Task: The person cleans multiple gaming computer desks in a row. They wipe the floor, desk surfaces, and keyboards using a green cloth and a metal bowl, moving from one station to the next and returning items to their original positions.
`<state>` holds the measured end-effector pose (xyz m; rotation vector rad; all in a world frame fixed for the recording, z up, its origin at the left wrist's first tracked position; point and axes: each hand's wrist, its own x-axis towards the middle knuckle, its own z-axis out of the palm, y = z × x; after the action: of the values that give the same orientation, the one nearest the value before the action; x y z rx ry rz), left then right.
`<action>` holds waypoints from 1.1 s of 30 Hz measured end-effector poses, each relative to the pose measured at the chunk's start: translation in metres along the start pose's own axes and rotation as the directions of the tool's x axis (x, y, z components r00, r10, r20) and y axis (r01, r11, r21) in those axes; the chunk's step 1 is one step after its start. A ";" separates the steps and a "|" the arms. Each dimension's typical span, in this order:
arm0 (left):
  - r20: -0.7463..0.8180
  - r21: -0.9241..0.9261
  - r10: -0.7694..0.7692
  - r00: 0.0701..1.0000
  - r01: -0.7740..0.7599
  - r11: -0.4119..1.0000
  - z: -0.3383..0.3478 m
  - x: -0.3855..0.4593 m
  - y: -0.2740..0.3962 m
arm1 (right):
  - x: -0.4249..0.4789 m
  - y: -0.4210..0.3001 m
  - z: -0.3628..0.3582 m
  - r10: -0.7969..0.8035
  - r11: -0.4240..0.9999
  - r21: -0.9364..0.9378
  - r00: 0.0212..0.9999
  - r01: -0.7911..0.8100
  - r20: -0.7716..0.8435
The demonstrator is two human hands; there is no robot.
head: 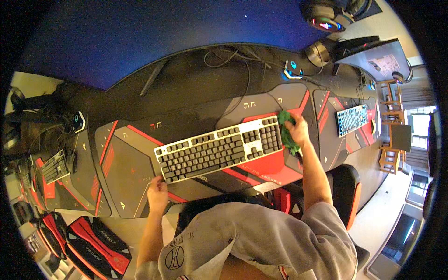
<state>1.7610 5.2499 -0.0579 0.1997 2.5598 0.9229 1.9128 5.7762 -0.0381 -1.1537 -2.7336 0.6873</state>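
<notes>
A white-framed computer keyboard (218,150) with dark keys lies at a slant before me, above a black, grey and red desk mat (133,168). My left hand (157,196) has its curled fingers at the keyboard's near left corner, gripping it there; the fingertips are partly hidden. In my right hand (298,129) is a bunched green cloth (287,134), pressed against the keyboard's right end. Part of the cloth hangs below the fingers. Whether the keyboard rests flat or is slightly raised, I cannot tell.
A large monitor (196,35) stands behind the mat, with loose cables (248,80) beneath. Another keyboard (351,119) sits to the right, and one more keyboard (56,167) to the left. Headphones (327,22) hang at upper right. Red-and-black gaming chairs (99,245) line the near left side.
</notes>
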 end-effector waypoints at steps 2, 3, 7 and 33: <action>-0.007 -0.026 0.059 0.998 -0.059 0.998 0.007 -0.003 0.003 | -0.009 -0.011 -0.017 0.016 0.965 0.260 0.995 0.009 -0.095; 0.047 -0.161 -0.086 0.995 0.092 0.983 0.006 -0.003 0.004 | -0.017 -0.016 -0.033 0.104 0.955 0.290 0.985 -0.060 -0.140; 0.282 -0.504 -0.433 0.856 0.516 0.692 -0.004 0.014 0.010 | -0.099 -0.053 -0.086 0.250 0.739 0.624 0.964 -0.252 0.092; 0.403 -0.597 -0.305 0.863 0.500 0.627 -0.002 -0.012 0.003 | 0.175 -0.094 0.084 -0.110 0.828 -0.559 0.990 0.039 -0.093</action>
<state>1.7711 5.2480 -0.0508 -0.4415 1.7320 1.4569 1.7055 5.8098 -0.0867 -1.1118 -2.9321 -0.2201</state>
